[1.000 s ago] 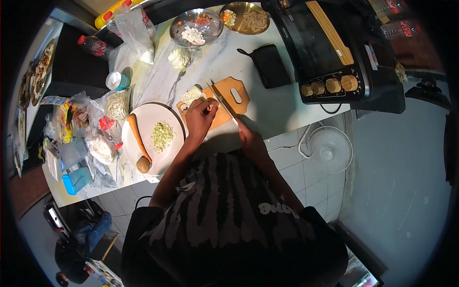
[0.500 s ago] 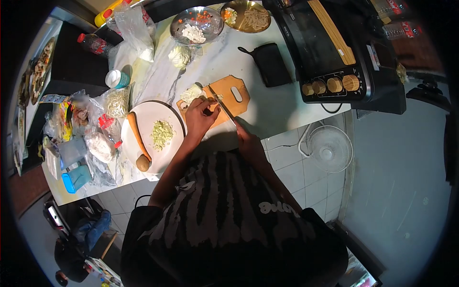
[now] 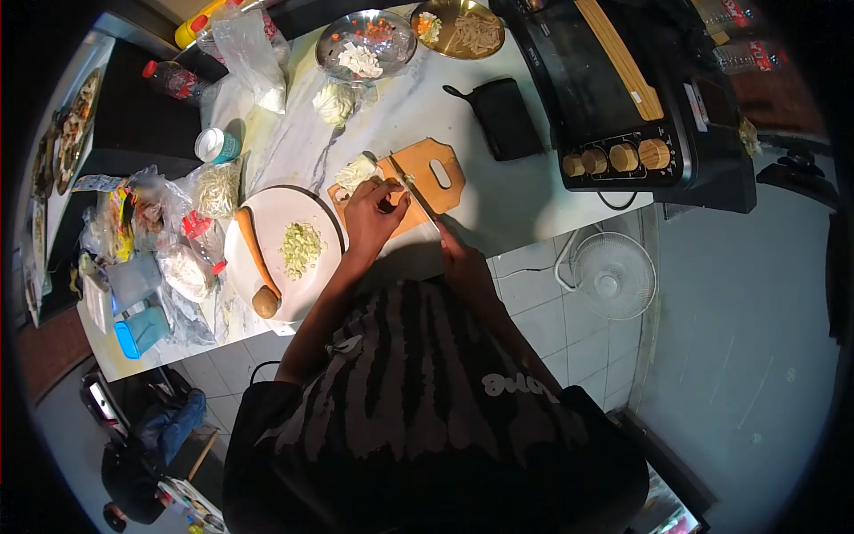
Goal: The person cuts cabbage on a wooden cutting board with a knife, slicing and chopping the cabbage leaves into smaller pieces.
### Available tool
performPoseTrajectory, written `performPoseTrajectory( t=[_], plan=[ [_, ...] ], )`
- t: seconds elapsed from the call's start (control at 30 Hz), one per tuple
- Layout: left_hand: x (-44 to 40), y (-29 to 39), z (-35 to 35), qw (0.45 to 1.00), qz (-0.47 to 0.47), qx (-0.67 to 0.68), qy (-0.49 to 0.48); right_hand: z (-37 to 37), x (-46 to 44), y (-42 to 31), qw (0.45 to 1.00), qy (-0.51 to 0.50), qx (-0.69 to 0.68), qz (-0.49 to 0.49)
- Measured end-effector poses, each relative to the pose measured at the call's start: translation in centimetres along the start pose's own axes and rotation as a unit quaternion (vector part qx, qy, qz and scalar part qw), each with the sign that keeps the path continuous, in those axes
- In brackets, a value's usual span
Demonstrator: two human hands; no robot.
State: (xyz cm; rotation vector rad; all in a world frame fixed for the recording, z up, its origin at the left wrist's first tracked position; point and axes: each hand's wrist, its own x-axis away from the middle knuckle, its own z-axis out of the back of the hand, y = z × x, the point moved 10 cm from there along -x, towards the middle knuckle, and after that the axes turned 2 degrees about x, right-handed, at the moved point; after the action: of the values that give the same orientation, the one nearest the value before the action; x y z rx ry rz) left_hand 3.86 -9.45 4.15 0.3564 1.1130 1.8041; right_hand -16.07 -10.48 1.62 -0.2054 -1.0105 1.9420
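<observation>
My right hand [image 3: 460, 255] is closed around the handle of a kitchen knife [image 3: 423, 206]. Its blade points away from me across a wooden cutting board [image 3: 449, 189]. Beside the blade, my left hand [image 3: 374, 214] has its fingers curled down over pale cabbage, mostly hidden under them. A larger piece of cut cabbage [image 3: 358, 171] lies on the board's left part, just past my left fingers. Small pale bits lie along the blade. Left of the board, a large white plate [image 3: 253, 200] holds chopped pale-green bits [image 3: 301, 249] and a wooden-handled tool [image 3: 258, 258].
More cabbage [image 3: 334, 104] sits behind the board. At the back are a steel bowl [image 3: 334, 67] and a golden plate [image 3: 485, 49] with cut food. A black pouch [image 3: 505, 120] lies right of the board, near a black cooker [image 3: 614, 98]. Bags and bottles crowd the left.
The knife blade and my right hand have shifted very slightly. My left hand stays in nearly the same place on the board.
</observation>
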Motion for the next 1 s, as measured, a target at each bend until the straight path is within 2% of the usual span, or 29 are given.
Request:
performPoseTrajectory(
  t=[0.17,0.33,0.43,0.57,0.63,0.67,0.87,0.93,1.0],
  plan=[
    [0.0,0.2,0.1,1.000,-0.016,-0.005,0.005,-0.7,-0.2,0.7,1.000,-0.020,0.000,-0.010],
    [-0.1,0.0,-0.2,1.000,-0.004,-0.022,-0.003,-0.8,-0.2,1.0,0.999,0.028,0.006,0.016],
    [-0.1,0.2,0.0,1.000,-0.007,-0.007,0.006,-1.3,-0.3,1.9,1.000,0.005,0.016,-0.022],
    [0.1,-0.6,-0.4,1.000,-0.007,-0.020,0.000,-1.1,-0.6,2.7,0.999,0.039,-0.019,0.003],
    [0.2,-2.3,-0.6,0.997,0.078,0.007,-0.011,-0.4,0.0,0.9,0.999,-0.007,0.031,-0.030],
    [0.1,-2.3,-0.7,0.997,0.076,0.008,-0.010,-0.4,-0.2,1.2,0.999,-0.004,0.031,-0.028],
    [0.0,-1.4,0.1,0.999,0.046,0.010,0.008,1.0,0.1,0.0,0.990,0.107,-0.009,0.091],
    [-0.1,-0.3,-0.3,0.999,-0.011,-0.043,-0.014,2.0,0.0,0.1,0.996,0.084,0.001,0.021],
    [0.0,-0.4,-0.3,0.999,0.001,-0.037,-0.014,1.9,-0.3,0.7,0.998,0.058,0.013,-0.014]
  ],
)
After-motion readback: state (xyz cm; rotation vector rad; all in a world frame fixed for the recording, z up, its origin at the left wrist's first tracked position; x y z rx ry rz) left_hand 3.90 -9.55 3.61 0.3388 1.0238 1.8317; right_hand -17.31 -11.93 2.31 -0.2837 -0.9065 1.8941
